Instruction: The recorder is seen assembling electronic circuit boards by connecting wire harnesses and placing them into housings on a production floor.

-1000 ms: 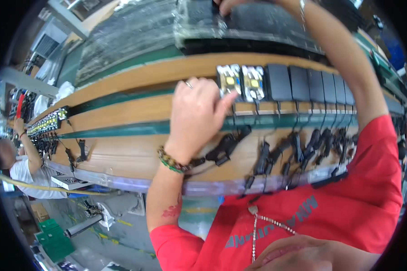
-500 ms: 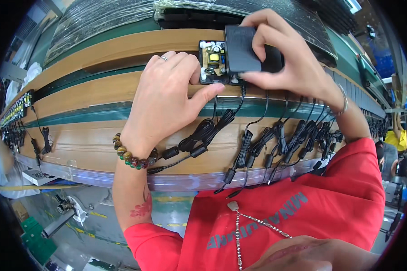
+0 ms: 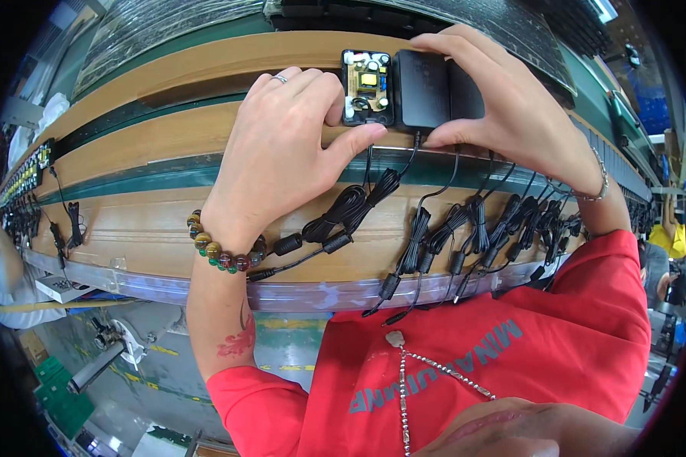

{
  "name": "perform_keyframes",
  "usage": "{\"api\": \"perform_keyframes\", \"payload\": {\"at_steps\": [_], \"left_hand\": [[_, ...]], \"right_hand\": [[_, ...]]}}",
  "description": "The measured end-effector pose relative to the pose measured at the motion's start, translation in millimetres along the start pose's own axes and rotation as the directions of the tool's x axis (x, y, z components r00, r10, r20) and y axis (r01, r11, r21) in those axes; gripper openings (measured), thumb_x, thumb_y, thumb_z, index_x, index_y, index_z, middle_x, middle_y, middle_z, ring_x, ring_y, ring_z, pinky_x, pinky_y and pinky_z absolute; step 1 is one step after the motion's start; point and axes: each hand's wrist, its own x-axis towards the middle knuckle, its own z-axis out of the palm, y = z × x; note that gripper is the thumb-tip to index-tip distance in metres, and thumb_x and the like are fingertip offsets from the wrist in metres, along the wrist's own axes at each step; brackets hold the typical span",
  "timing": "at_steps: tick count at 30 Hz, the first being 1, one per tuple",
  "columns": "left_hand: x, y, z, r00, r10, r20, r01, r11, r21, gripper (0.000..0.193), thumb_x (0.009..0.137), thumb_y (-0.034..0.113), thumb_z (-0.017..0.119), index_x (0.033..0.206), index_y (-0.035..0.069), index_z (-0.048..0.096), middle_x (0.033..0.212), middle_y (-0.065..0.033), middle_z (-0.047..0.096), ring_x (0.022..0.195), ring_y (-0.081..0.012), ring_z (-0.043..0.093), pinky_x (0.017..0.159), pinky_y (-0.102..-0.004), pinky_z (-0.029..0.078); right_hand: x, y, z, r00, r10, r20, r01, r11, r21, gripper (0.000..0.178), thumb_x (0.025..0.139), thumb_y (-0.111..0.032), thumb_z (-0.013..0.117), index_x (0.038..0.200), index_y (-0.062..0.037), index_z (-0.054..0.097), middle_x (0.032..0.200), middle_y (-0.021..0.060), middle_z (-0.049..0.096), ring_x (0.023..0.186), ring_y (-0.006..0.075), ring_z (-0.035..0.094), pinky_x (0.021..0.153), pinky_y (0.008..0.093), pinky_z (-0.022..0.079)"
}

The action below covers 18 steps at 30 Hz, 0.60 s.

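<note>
Thumb and fingers of the right hand [image 3: 522,114] stand wide apart across a lidded black box [image 3: 423,87] at the upper middle of the frame, fingertips by its top edge and thumb by its lower edge; I cannot tell from here whether they press on it. Just left of that box sits an open box [image 3: 358,122], its insides showing, with a yellow block [image 3: 368,79] among the small parts on its board. At its lower left corner is the left hand [image 3: 278,145], fingers curled by the side and thumb stretched out along the lower edge, the two apart; whether they pinch the box I can't make out. A second lidded box [image 3: 465,91] lies to the right, partly behind the right hand. Black cords run down from the boxes, and a coiled cord [image 3: 347,213] lies on the wooden bench [image 3: 152,217] near the middle of the frame, with more bundled cords [image 3: 476,228] to its right. At the far left is a row of other open boxes [image 3: 24,179]. A bead bracelet [image 3: 219,255] circles the left wrist, a chain bracelet [image 3: 604,179] the right. The person's red shirt [image 3: 450,365] fills the lower right.
</note>
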Motion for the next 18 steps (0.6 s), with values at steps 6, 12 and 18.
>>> {"api": "perform_keyframes", "payload": {"at_steps": [6, 12, 18], "left_hand": [[-1, -2, 3, 0.998, 0.035, -0.06, -0.037, 0.999, -0.036, 0.037, 0.08, 0.026, 0.082, 0.077, 0.006, 0.05, 0.07, -0.006, 0.042, 0.067, -0.0248, 0.042, 0.065, -0.0359, 0.036], [-2, -2, 3, 0.997, 0.035, -0.064, -0.037, 0.999, -0.029, 0.038, 0.08, 0.026, 0.082, 0.076, 0.006, 0.049, 0.07, -0.006, 0.042, 0.067, -0.0249, 0.042, 0.065, -0.0359, 0.036], [2, 1, 1, 1.0, 0.009, -0.002, -0.009, 1.0, 0.001, 0.036, 0.083, 0.032, 0.078, 0.077, 0.006, 0.053, 0.072, -0.0073, 0.053, 0.075, -0.0277, 0.053, 0.072, -0.0391, 0.039]], "right_hand": [[0, -4, -3, 0.998, 0.047, 0.041, -0.043, 0.995, -0.094, 0.08, 0.069, -0.025, 0.088, 0.138, -0.0044, 0.054, 0.126, 0.0141, 0.056, 0.114, 0.0354, 0.059, 0.096, 0.0393, 0.048], [-1, -4, -1, 0.997, 0.066, 0.049, -0.06, 0.991, -0.117, 0.08, 0.069, -0.026, 0.088, 0.137, -0.0029, 0.054, 0.127, 0.0149, 0.056, 0.114, 0.036, 0.059, 0.095, 0.0397, 0.048], [9, -2, -8, 0.989, 0.039, 0.14, -0.017, 0.988, -0.156, 0.081, 0.067, -0.026, 0.088, 0.135, 0.0011, 0.054, 0.128, 0.0161, 0.055, 0.114, 0.0372, 0.058, 0.096, 0.0387, 0.048]]}}
